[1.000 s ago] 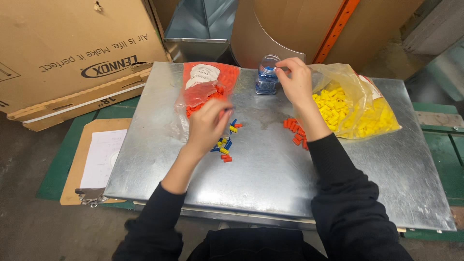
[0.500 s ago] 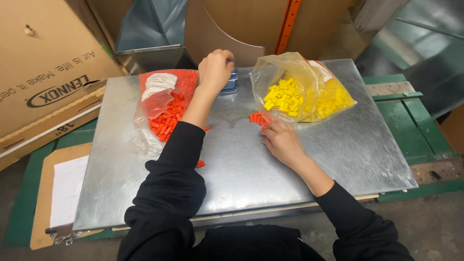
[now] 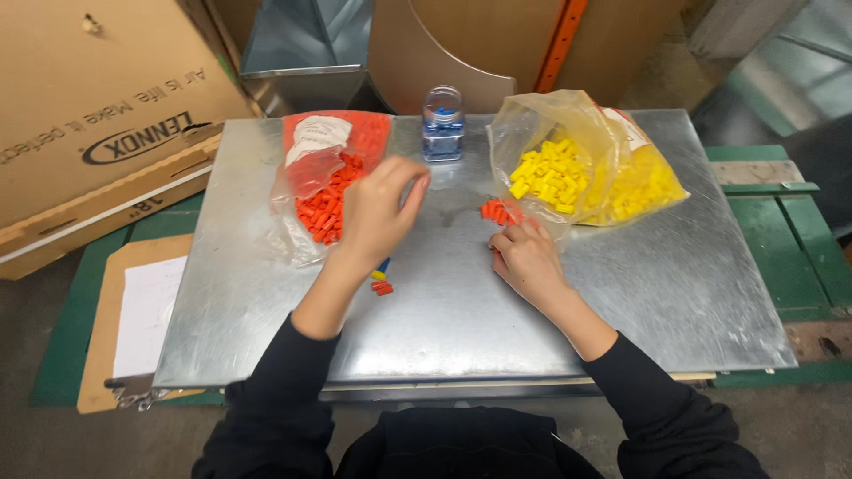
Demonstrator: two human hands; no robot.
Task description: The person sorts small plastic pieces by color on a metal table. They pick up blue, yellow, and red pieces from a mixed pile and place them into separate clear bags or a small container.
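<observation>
Nearest, bare steel spans the worktop's [image 3: 674, 293] front edge. Mid-sheet, the left hand [image 3: 377, 213] hovers, fingers loosely curled around nothing visible, above a few loose connectors [image 3: 382, 284]; the right hand [image 3: 525, 259] rests with fingertips bent beside a small orange pile [image 3: 497, 211]. Beyond lie an orange-filled bag [image 3: 324, 191], a yellow-filled bag [image 3: 581, 168] and, at the back edge, a clear jar of blue pieces [image 3: 443, 124]. Cardboard boxes [image 3: 89, 124] flank the left.

A: What carries the work surface?

B: A metal sheet [image 3: 674, 284] — dull grey, softly reflecting overhead light — lying on a green pallet [image 3: 781, 222].

A: And around it?

B: Left, a large cardboard box [image 3: 80, 106] and a clipboard [image 3: 133, 310] on the concrete floor [image 3: 35, 443]; behind, sheet-metal ducting [image 3: 302, 44], a brown curved panel [image 3: 444, 44] and an orange post [image 3: 559, 44].
</observation>
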